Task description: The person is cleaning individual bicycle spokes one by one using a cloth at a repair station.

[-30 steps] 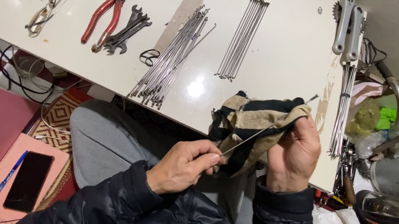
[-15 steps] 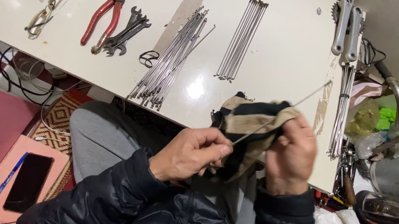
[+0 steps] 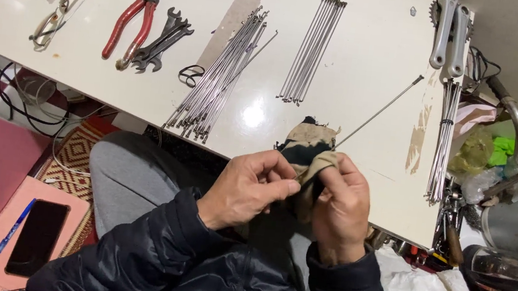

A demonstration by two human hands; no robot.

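Hands at near table edge: left hand (image 3: 253,187) pinches spoke (image 3: 376,111) end, right hand (image 3: 340,207) grips tan-black rag (image 3: 310,148) closed around it. Spoke angles far-right over white table (image 3: 373,54). Farther: loose spoke pile (image 3: 221,76), neat spoke bundle (image 3: 312,47), red pliers (image 3: 134,17) far left.

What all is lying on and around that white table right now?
table: one, white, centre.
pliers: one, red-handled, upper left.
wrenches: a few, dark, beside the pliers.
loose spokes: a big pile, silver, mid table.
spoke row: one neat group, silver, upper centre.
tied spoke bundle: one, silver, right edge.
crank arms: two, grey, top right.
phone: one, black, on a pink board at lower left.
pen: one, blue, beside the phone.
single spoke: one, silver, running through the rag.
rag: one, tan and black, in both hands.
left hand: pinching the spoke.
right hand: gripping the rag.
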